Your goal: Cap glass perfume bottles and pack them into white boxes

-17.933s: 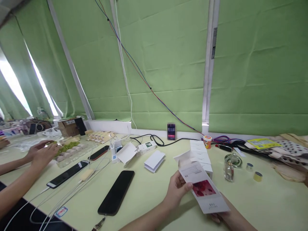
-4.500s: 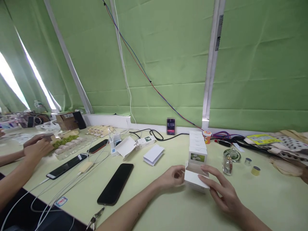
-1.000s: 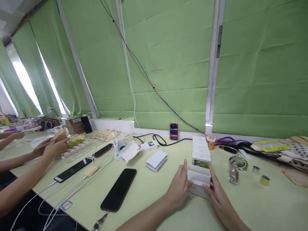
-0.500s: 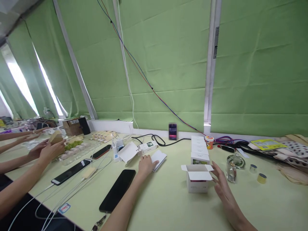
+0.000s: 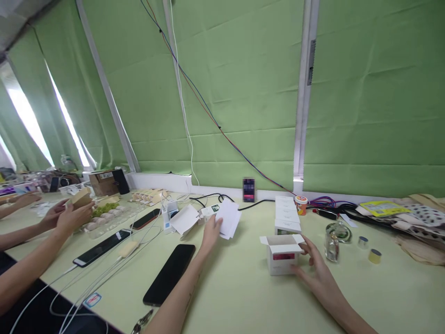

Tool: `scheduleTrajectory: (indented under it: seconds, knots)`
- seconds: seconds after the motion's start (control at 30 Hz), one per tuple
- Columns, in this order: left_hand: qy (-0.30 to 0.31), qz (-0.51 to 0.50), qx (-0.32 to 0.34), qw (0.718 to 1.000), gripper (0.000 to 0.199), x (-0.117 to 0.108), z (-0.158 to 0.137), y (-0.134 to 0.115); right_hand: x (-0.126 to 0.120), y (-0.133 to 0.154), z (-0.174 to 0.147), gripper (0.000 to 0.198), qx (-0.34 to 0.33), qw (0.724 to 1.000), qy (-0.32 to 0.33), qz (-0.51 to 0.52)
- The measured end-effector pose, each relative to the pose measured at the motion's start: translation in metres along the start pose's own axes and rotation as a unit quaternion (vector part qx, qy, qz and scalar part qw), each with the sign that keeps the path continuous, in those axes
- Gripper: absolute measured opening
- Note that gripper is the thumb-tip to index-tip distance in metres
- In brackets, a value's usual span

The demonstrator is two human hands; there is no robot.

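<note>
My left hand (image 5: 210, 234) pinches white folded papers (image 5: 228, 219) and lifts them a little off the table. At the right, my right hand (image 5: 317, 269) grips an open white carton (image 5: 282, 265), thumb at its front corner and fingers at its right side. The carton stands upright with its top flaps spread and a dark red patch on its front. Close behind it is a row of white boxes (image 5: 288, 215). A glass bottle (image 5: 332, 248) stands right of my right hand.
A black phone (image 5: 170, 274) lies beside my left forearm. Two small caps, one gold (image 5: 374, 256), sit at the right. Black cables (image 5: 227, 202) run along the back. At the left, a co-worker's hands (image 5: 71, 215) work over an egg tray (image 5: 100, 227) near charging cords.
My left hand has raised the white papers off the table, fanning them upright. My right hand has closed in on the carton, and one flap has tipped back, showing its front.
</note>
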State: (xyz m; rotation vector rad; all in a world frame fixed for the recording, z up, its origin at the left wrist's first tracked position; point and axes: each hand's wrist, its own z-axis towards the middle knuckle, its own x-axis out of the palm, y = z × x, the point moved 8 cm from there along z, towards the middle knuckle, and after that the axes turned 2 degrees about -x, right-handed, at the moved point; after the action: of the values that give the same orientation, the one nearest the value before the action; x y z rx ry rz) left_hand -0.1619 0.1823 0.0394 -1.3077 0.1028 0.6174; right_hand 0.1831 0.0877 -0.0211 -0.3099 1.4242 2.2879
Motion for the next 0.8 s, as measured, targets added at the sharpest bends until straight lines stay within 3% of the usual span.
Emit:
scheduleTrajectory:
  seconds: [0.1,0.27,0.4,0.5,0.63,0.7,0.8]
  knots:
    - [-0.012,-0.134,0.025,0.991,0.047,0.006,-0.009,-0.017,0.003,-0.004,0.000,0.069,0.014,1.000,0.007,0.000]
    - [0.038,-0.277,0.027,0.960,0.050,0.025,-0.028,-0.039,0.003,-0.002,0.002,0.069,0.026,0.999,0.022,0.012]
    - [0.110,-0.416,-0.013,0.902,0.043,0.038,-0.039,-0.048,-0.004,0.005,0.002,0.061,0.017,0.999,0.009,0.043]
    - [0.148,-0.481,-0.032,0.864,0.044,0.043,-0.046,-0.058,-0.022,0.016,-0.001,0.046,-0.035,0.994,-0.066,0.079]
    - [0.180,-0.479,0.003,0.859,0.047,0.046,-0.063,-0.078,-0.044,0.040,-0.016,0.031,-0.161,0.971,-0.172,0.041]
    - [0.202,-0.460,0.026,0.864,0.047,0.051,-0.076,-0.087,-0.042,0.057,-0.026,0.028,-0.226,0.959,-0.171,0.015]
    - [0.258,-0.420,0.057,0.869,0.048,0.064,-0.103,-0.099,-0.031,0.076,-0.038,0.028,-0.265,0.954,-0.138,0.032]
